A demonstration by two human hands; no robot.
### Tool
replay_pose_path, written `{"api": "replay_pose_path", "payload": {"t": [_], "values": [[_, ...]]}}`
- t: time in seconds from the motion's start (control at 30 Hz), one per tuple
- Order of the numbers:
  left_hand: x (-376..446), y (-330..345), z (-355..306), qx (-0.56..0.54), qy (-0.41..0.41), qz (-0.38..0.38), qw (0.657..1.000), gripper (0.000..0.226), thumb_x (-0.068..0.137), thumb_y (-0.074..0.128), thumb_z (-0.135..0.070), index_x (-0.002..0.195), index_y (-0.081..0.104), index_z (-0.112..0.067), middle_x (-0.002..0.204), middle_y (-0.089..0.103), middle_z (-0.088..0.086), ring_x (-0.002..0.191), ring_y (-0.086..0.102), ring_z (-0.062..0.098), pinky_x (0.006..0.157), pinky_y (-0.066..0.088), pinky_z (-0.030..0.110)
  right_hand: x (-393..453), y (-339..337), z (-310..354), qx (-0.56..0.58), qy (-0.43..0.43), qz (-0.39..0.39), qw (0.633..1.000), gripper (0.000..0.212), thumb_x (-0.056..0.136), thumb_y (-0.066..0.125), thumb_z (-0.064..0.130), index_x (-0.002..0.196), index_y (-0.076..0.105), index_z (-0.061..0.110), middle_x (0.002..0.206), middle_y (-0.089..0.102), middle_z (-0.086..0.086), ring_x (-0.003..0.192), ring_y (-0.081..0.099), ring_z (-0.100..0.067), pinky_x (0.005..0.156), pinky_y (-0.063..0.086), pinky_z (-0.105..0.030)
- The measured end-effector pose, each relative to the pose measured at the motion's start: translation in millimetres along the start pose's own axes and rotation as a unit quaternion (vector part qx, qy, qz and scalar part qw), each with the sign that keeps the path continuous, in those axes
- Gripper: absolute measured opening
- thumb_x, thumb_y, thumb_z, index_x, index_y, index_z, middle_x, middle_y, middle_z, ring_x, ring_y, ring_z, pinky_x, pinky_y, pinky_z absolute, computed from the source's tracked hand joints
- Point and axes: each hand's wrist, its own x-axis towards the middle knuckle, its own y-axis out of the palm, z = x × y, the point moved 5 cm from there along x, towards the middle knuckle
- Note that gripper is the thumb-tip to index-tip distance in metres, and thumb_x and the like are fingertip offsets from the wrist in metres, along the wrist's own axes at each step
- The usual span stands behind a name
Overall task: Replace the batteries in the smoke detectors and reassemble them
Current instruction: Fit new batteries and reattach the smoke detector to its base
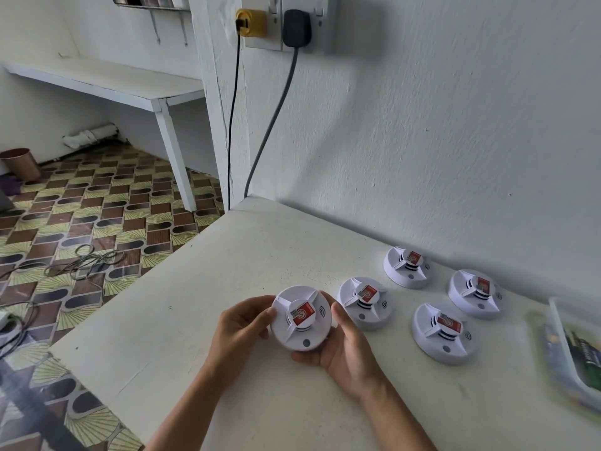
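A round white smoke detector with a red label on its centre cap is held just above the white table, face up. My left hand grips its left rim with thumb and fingers. My right hand cups its right and lower rim. Several more identical detectors stand face up to the right: one close by, one near the wall, one at the front and one further right.
A white tray holding batteries sits at the table's right edge. The wall runs along the back, with two plugs and cables hanging to the table corner. Left of the table edge lies patterned floor with loose cables.
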Motion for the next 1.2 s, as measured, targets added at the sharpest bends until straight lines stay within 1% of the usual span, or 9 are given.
{"api": "replay_pose_path", "payload": {"t": [0.2, 0.33, 0.5, 0.67, 0.8, 0.9, 1.0, 1.1, 1.2], "values": [[0.0, 0.1, -0.9, 0.006, -0.004, -0.005, 1.0, 0.028, 0.083, 0.066, -0.038, 0.104, 0.076, -0.022, 0.098, 0.076, 0.004, 0.077, 0.061, 0.01, 0.064, 0.048, 0.022, -0.8, 0.5, 0.1, 0.008, 0.004, -0.009, 1.0, 0.056, 0.088, 0.047, 0.047, 0.136, 0.049, 0.019, 0.129, 0.061, -0.019, 0.103, 0.065, -0.032, 0.07, 0.056, -0.042], [3.3, 0.9, -3.6, -0.004, -0.026, -0.015, 1.0, 0.041, 0.075, 0.066, -0.047, 0.105, 0.075, -0.02, 0.102, 0.075, 0.006, 0.092, 0.069, 0.026, 0.073, 0.053, 0.049, -1.3, 3.8, 1.5, 0.004, -0.007, -0.025, 1.0, 0.057, 0.086, 0.051, 0.048, 0.135, 0.051, 0.02, 0.129, 0.061, -0.019, 0.105, 0.064, -0.035, 0.071, 0.056, -0.043], [23.8, 15.3, -47.5, 0.142, 0.03, 0.02, 0.989, 0.083, 0.059, 0.073, -0.06, 0.132, 0.055, -0.025, 0.125, 0.062, -0.008, 0.106, 0.063, 0.013, 0.072, 0.058, 0.027, 1.2, 16.3, 24.4, 0.037, -0.058, -0.061, 0.996, 0.039, 0.094, 0.049, 0.042, 0.127, 0.058, 0.023, 0.123, 0.064, -0.019, 0.107, 0.065, -0.036, 0.076, 0.055, -0.048], [59.6, 60.2, -93.6, 0.407, 0.157, 0.13, 0.89, 0.106, 0.063, 0.082, -0.056, 0.149, 0.027, -0.029, 0.146, 0.038, -0.002, 0.129, 0.036, 0.018, 0.1, 0.039, 0.029, 9.3, 24.1, 72.4, 0.094, -0.098, -0.076, 0.988, 0.039, 0.095, 0.047, 0.038, 0.122, 0.061, 0.013, 0.113, 0.069, -0.016, 0.104, 0.067, -0.03, 0.079, 0.058, -0.044], [100.8, 88.1, -110.1, 0.485, 0.171, 0.14, 0.846, 0.099, 0.061, 0.081, -0.06, 0.143, 0.038, -0.025, 0.132, 0.049, 0.0, 0.119, 0.046, 0.019, 0.094, 0.042, 0.028, 14.9, 14.4, 100.4, 0.059, -0.079, -0.099, 0.99, 0.043, 0.094, 0.047, 0.045, 0.117, 0.063, 0.013, 0.11, 0.071, -0.012, 0.108, 0.063, -0.03, 0.1, 0.046, -0.054], [132.7, 106.2, -112.0, 0.498, 0.18, 0.167, 0.832, 0.087, 0.057, 0.082, -0.054, 0.132, 0.05, -0.024, 0.113, 0.057, -0.004, 0.098, 0.052, 0.013, 0.073, 0.041, 0.02, 14.5, -4.0, 129.0, -0.056, -0.087, -0.133, 0.986, 0.035, 0.099, 0.042, 0.045, 0.109, 0.065, 0.02, 0.107, 0.07, -0.01, 0.103, 0.064, -0.03, 0.093, 0.048, -0.056], [162.8, 116.6, -101.5, 0.511, 0.171, 0.185, 0.822, 0.084, 0.054, 0.086, -0.048, 0.128, 0.054, -0.024, 0.112, 0.06, -0.003, 0.094, 0.053, 0.013, 0.069, 0.039, 0.022, 15.9, -40.3, 164.5, -0.262, -0.11, -0.247, 0.926, 0.027, 0.096, 0.054, 0.033, 0.117, 0.06, 0.017, 0.101, 0.068, -0.006, 0.092, 0.065, -0.023, 0.081, 0.054, -0.043], [184.3, 127.1, -77.9, 0.523, 0.153, 0.208, 0.812, 0.084, 0.054, 0.088, -0.043, 0.128, 0.054, -0.022, 0.115, 0.061, 0.0, 0.097, 0.054, 0.015, 0.074, 0.04, 0.024, 14.3, -76.9, 192.7, -0.483, -0.123, -0.347, 0.794, 0.035, 0.089, 0.061, 0.017, 0.124, 0.059, 0.015, 0.11, 0.063, -0.003, 0.1, 0.061, -0.021, 0.085, 0.054, -0.037], [197.0, 141.0, -54.1, 0.517, 0.141, 0.244, 0.809, 0.086, 0.057, 0.089, -0.038, 0.131, 0.052, -0.018, 0.124, 0.058, 0.002, 0.108, 0.054, 0.018, 0.085, 0.042, 0.026, 15.5, -102.0, 200.5, -0.642, -0.08, -0.339, 0.683, 0.04, 0.087, 0.06, 0.012, 0.126, 0.059, 0.011, 0.124, 0.061, -0.009, 0.112, 0.058, -0.025, 0.087, 0.049, -0.031]]}}
